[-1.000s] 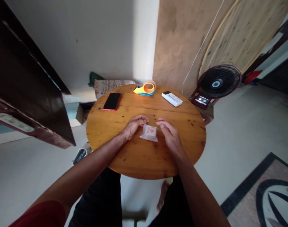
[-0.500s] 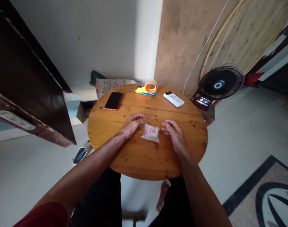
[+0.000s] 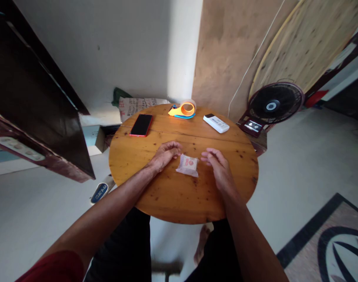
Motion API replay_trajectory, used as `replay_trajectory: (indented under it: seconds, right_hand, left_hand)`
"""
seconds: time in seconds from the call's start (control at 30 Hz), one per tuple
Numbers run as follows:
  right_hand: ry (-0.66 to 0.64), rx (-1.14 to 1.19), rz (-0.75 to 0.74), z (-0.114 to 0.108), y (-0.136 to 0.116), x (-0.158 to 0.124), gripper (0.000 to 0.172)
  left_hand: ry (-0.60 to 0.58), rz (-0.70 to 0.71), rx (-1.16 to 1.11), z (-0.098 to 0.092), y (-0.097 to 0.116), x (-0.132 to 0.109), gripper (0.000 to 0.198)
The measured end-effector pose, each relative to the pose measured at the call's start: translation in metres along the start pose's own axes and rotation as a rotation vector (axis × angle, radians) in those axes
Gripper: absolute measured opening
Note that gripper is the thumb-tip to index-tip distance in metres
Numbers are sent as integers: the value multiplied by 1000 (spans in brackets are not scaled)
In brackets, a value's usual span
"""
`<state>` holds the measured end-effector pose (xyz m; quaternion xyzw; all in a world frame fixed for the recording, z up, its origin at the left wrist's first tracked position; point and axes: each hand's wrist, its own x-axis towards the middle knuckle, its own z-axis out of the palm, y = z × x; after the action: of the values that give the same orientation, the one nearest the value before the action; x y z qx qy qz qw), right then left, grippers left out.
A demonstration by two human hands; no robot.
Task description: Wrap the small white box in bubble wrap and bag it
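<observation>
A small square packet in a clear, crinkled wrapper with red print (image 3: 187, 165) lies flat on the round wooden table (image 3: 173, 199). My left hand (image 3: 167, 155) rests on the tabletop just left of the packet, its fingers loosely curved and holding nothing. On the other side, my right hand (image 3: 217, 163) is a short gap away from the packet, fingers apart and slightly bent, likewise empty.
Toward the table's far side are a phone with a red edge (image 3: 141, 125), an orange and blue tape dispenser (image 3: 183, 109) and a white handheld device (image 3: 216, 123). A fan (image 3: 273, 103) stands beyond the right edge. A dark wooden cabinet (image 3: 34, 90) is at left.
Both hands stay almost where they were, with only a very slight shift of the fingers. The packet has not moved.
</observation>
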<state>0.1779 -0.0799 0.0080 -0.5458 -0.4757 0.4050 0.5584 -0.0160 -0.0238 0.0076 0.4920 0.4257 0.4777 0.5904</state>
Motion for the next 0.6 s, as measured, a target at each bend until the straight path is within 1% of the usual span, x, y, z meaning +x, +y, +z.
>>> replay_trajectory:
  seconds: [0.13,0.3,0.43,0.6]
  right_hand:
    - [-42,15,2,0,1,0,36]
    - [-22,30,-6,0,0,0,34]
    - [-42,41,12,0,-1,0,31]
    - [-13,-31,-101,-1,2,1,26]
  left_hand:
    - [-50,-21,-27,-1,-1,1,13]
    - [-1,-43,-76,-2,-1,2,14]
    - [-54,-61,-80,-3,-1,3,13]
    - [51,-46,-72,-4,-4,5,13]
